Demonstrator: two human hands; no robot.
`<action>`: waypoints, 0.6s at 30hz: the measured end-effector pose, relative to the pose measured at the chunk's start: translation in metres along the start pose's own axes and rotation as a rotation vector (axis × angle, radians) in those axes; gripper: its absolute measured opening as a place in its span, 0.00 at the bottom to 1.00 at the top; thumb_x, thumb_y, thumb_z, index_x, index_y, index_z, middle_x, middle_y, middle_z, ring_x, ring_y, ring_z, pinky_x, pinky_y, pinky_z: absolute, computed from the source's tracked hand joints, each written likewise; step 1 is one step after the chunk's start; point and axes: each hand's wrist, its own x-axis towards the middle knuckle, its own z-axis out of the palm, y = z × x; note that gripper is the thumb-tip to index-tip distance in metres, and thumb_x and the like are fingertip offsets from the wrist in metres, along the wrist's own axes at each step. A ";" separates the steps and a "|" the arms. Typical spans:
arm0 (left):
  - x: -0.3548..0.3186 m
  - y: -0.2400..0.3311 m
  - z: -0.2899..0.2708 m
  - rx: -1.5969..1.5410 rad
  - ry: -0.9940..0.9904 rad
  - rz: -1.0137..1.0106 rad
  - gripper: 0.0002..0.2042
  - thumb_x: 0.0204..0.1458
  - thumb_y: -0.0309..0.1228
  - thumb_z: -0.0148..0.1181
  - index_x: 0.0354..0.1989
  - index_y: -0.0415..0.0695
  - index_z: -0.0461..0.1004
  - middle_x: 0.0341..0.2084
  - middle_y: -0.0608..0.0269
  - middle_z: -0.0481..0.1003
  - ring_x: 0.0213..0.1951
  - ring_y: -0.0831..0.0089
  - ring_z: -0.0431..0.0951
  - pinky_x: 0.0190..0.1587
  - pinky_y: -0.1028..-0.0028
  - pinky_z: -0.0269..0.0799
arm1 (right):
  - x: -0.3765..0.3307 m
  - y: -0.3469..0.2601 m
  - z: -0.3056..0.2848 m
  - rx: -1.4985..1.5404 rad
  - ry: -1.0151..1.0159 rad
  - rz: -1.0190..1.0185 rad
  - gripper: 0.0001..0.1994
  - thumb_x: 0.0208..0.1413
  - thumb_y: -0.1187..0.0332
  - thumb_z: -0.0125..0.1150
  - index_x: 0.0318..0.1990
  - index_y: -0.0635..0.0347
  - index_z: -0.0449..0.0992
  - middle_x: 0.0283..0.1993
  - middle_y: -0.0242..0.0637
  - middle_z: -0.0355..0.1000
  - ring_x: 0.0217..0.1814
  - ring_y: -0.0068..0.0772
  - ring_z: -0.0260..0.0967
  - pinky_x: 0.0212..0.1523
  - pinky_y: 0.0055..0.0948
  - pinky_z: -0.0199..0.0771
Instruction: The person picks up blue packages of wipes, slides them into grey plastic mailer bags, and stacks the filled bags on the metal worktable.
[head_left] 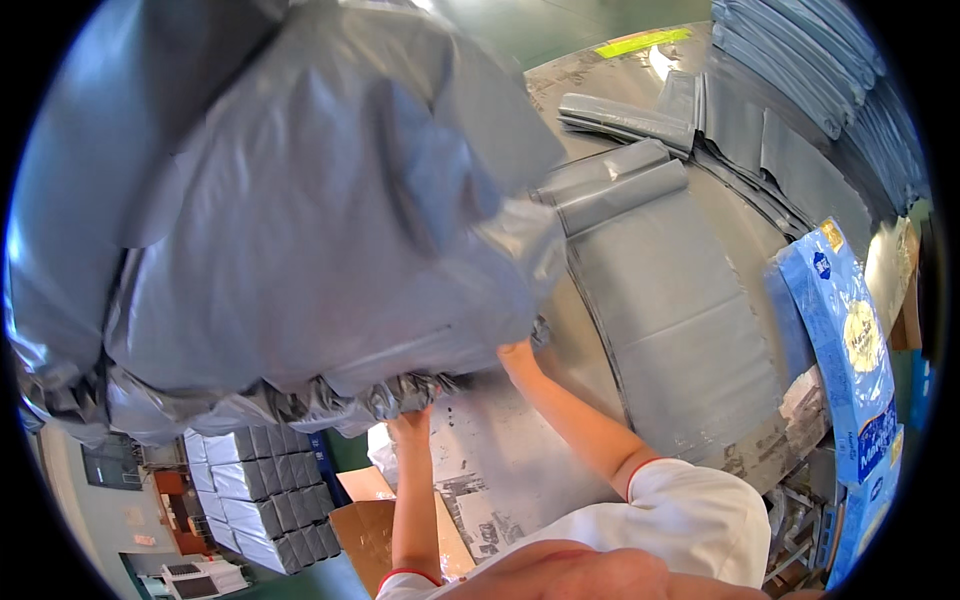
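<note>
Very close to the camera, at the upper left, a big grey plastic bundle (300, 220), wide and puffed, with wrinkled, gathered plastic along its lower edge. Under this edge, the left hand (408, 428), touching the plastic, with the wrist in sight and the fingers hidden; cannot tell if grasping the bundle or only supporting. Farther right, at the lower right corner of the same bundle, the right hand (515, 355), also against the plastic, also with covered fingers; cannot tell if clenched or loose. Both forearms (575, 415) coming out from white sleeves (700, 505) with red trim.

To the right of the bundle, on the table (500, 430), a pile of flat grey sheets (680, 300), folded over at the far end. Beyond, more folded sheets (625, 120). At the upper right, a stack of blue-grey sheets (800, 60). Near the right side, a blue package (845, 350), tilted. At the lower left, silvery wrapped packs (265, 490) and, partly behind the left forearm, an open cardboard box (365, 530)
</note>
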 end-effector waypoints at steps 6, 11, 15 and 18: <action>0.063 0.011 -0.009 -0.064 0.029 0.009 0.46 0.25 0.70 0.39 0.54 0.52 0.47 0.54 0.61 0.45 0.54 0.54 0.41 0.47 0.40 0.45 | 0.040 -0.123 -0.008 0.157 -0.015 0.025 0.34 0.46 0.43 0.38 0.56 0.56 0.45 0.58 0.61 0.35 0.61 0.58 0.32 0.54 0.54 0.27; 0.120 0.019 0.018 -0.193 0.300 -0.071 0.55 0.19 0.73 0.41 0.58 0.53 0.37 0.59 0.62 0.31 0.58 0.54 0.28 0.50 0.40 0.39 | 0.087 -0.156 0.011 0.122 0.074 0.057 0.36 0.42 0.37 0.37 0.56 0.46 0.45 0.58 0.62 0.35 0.61 0.59 0.30 0.51 0.61 0.23; 0.135 0.028 0.035 -0.234 0.394 -0.055 0.61 0.11 0.75 0.41 0.58 0.53 0.31 0.56 0.57 0.19 0.55 0.48 0.17 0.50 0.40 0.40 | 0.106 -0.173 0.027 0.116 0.003 0.095 0.38 0.40 0.34 0.37 0.57 0.44 0.45 0.58 0.62 0.35 0.62 0.56 0.29 0.51 0.61 0.23; 0.153 0.016 0.059 -0.028 0.228 -0.053 0.62 0.11 0.76 0.38 0.57 0.51 0.26 0.55 0.54 0.15 0.55 0.48 0.15 0.50 0.40 0.42 | 0.140 -0.172 0.006 0.166 -0.038 0.033 0.39 0.40 0.34 0.38 0.57 0.46 0.43 0.58 0.60 0.35 0.63 0.54 0.28 0.52 0.61 0.27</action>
